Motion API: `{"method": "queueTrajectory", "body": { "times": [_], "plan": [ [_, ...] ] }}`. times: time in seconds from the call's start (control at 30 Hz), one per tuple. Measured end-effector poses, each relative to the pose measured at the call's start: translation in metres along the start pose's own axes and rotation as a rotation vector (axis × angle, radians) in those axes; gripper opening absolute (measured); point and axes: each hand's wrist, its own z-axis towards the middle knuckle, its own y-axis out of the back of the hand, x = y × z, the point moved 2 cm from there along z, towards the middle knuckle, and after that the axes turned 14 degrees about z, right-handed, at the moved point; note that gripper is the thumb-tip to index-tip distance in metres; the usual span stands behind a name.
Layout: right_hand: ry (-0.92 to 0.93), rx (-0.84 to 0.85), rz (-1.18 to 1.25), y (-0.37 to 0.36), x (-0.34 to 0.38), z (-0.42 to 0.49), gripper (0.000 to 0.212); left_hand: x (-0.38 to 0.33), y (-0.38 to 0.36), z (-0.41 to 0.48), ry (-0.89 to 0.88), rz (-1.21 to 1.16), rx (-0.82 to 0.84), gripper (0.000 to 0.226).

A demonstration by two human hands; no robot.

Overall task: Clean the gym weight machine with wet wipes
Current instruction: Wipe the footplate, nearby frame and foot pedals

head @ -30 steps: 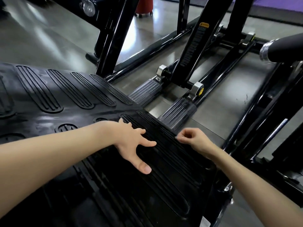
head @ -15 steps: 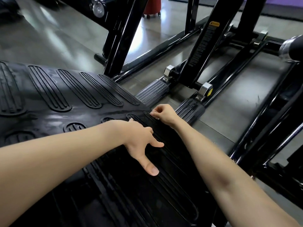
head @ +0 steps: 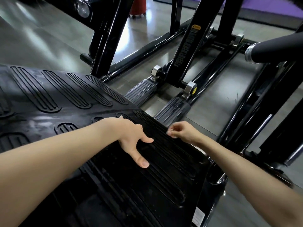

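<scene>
The weight machine's big black ribbed footplate (head: 49, 102) fills the lower left. My left hand (head: 131, 138) rests flat on it with the fingers spread and the thumb stretched toward me. My right hand (head: 183, 131) hovers at the plate's right edge, its fingers curled and pinched together at the tips. A small pale scrap, apparently a wet wipe (head: 170, 133), shows between those fingertips; most of it is hidden.
Two small ribbed foot pedals (head: 172, 108) lie just beyond the plate. Black frame bars (head: 183, 51) rise behind them. A padded handle (head: 278, 46) juts in at the right. Grey floor surrounds the machine, with a red object (head: 137, 5) far back.
My right hand moved up along the plate's grooves toward the far edge, then came back right and toward me. My left hand stayed pressed on the plate.
</scene>
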Motion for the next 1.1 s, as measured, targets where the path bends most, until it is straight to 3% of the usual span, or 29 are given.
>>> {"method": "queueTrajectory", "body": {
  "times": [0.17,0.27,0.5,0.77,0.97,1.1],
  "plan": [
    [0.064,-0.119,-0.079,-0.032,0.027,0.051,0.012,0.002,-0.003,0.003,0.016,-0.032,0.017,0.100],
    [0.101,-0.103,-0.032,-0.025,0.018,0.013,0.009,0.002,-0.002,0.003,0.013,-0.022,0.023,0.101],
    [0.002,-0.067,0.068,0.009,-0.015,-0.096,0.017,0.000,0.000,0.004,0.014,-0.031,0.036,0.101],
    [-0.051,-0.398,-0.085,0.001,-0.017,-0.078,0.019,0.000,-0.006,0.003,0.001,-0.048,0.016,0.104],
    [0.060,-0.380,-0.046,-0.029,-0.006,-0.156,0.015,-0.003,0.002,0.004,0.003,0.022,0.039,0.096],
    [0.030,-0.475,-0.049,-0.011,-0.018,-0.146,0.025,-0.003,0.002,0.004,-0.006,0.015,0.046,0.098]
  ]
}}
